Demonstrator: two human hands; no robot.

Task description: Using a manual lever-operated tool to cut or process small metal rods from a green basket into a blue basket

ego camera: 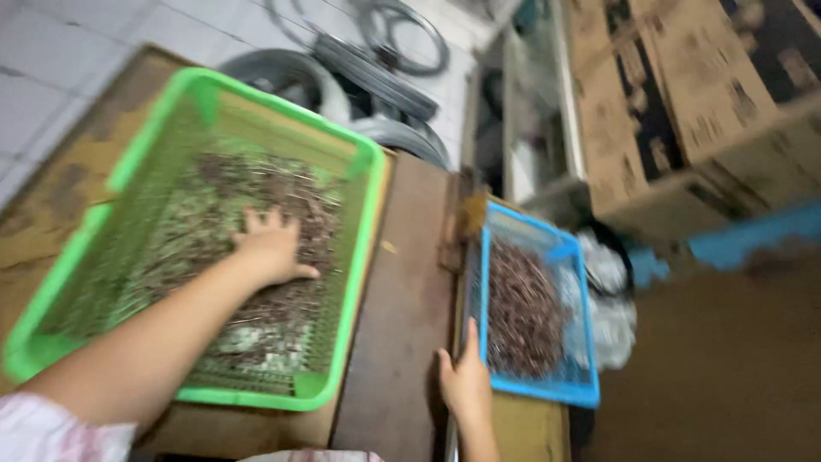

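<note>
You are pressing your left hand (272, 246), fingers spread and flat, grasping nothing, onto the heap of thin brown metal pieces (256, 257) in the green basket (359, 257). Your right hand (466, 381), also open, is resting against the near-left edge of the blue basket (581, 398), at about 3 o'clock from the green one, which holds a similar pile (522, 308). Both baskets are sitting on the desk (406, 325). Judging from this, you are doing best by sweeping lightly with the palm, since the pieces look sharp, and steadying the blue basket near the desk edge.
</note>
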